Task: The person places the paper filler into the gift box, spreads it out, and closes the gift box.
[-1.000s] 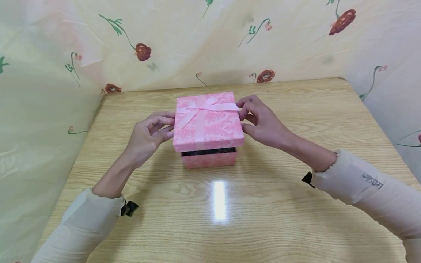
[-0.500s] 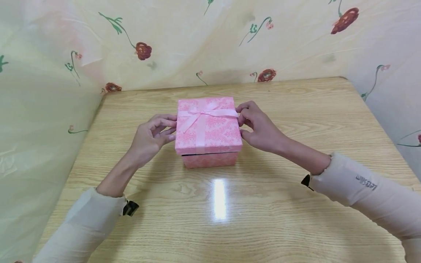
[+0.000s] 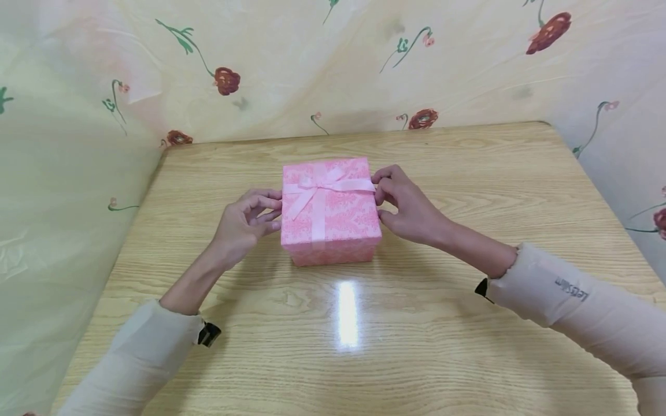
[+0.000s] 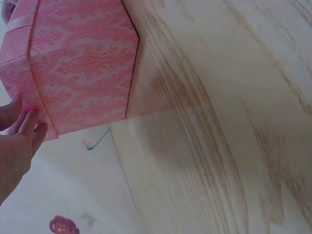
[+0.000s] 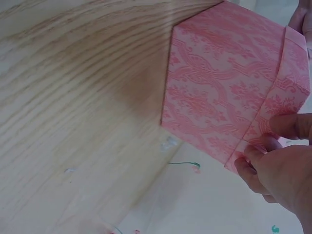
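Observation:
A pink patterned gift box [image 3: 333, 255] stands on the wooden table, its lid [image 3: 343, 214] seated over the top with no dark gap at the front. Pale pink ribbon with a bow [image 3: 317, 184] crosses the lid. From the left side, my left hand [image 3: 240, 228] holds the lid's edge with thumb and fingertips. My right hand [image 3: 408, 205] grips the opposite edge, its fingers bent. Both wrist views show fingertips on the lid's side band, just above the body's wall [image 4: 87, 73]. The inside of the box is hidden.
The wood-grain table [image 3: 416, 346] reaches back to a cream floral sheet [image 3: 281, 69] that hangs behind it and along both sides. A bright light reflection lies on the tabletop in front of the box. Small black devices [image 3: 209, 334] sit at the sleeve cuffs.
The lid has come down in both hands, from raised and tilted with the dark interior showing, to sitting over the box. The front gap has closed, and the hands moved down with it.

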`<state>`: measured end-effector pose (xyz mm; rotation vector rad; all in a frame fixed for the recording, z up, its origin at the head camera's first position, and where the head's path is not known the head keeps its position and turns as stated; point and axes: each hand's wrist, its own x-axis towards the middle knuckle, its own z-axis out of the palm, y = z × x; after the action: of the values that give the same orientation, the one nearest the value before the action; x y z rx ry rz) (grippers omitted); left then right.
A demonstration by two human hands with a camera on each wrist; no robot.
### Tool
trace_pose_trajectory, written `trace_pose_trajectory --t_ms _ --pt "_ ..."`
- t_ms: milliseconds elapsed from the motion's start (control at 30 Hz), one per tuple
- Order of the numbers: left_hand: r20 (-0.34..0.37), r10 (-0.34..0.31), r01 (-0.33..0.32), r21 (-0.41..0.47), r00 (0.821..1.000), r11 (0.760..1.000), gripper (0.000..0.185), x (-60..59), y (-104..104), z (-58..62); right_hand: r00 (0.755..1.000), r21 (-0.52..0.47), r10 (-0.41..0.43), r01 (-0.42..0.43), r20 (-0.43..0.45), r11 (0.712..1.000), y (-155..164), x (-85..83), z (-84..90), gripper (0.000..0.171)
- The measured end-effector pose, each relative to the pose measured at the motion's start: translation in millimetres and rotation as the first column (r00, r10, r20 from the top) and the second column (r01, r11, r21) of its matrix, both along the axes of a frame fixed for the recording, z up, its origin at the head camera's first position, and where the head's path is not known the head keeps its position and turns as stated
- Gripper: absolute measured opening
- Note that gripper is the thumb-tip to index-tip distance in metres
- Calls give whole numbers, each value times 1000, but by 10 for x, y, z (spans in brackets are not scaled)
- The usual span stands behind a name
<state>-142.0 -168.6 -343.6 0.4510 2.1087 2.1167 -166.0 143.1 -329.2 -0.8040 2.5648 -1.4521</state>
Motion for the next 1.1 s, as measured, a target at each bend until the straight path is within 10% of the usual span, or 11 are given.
trace_pose_trajectory --t_ms 933,1100 --pt "59 1 2 -50 998 999 31 44 20 -176 998 -13 35 -34 43 999 74 3 -227 15" --pt "-52 79 -89 -232 995 969 32 86 -44 -133 997 125 26 -16 -78 992 214 31 -134 13"
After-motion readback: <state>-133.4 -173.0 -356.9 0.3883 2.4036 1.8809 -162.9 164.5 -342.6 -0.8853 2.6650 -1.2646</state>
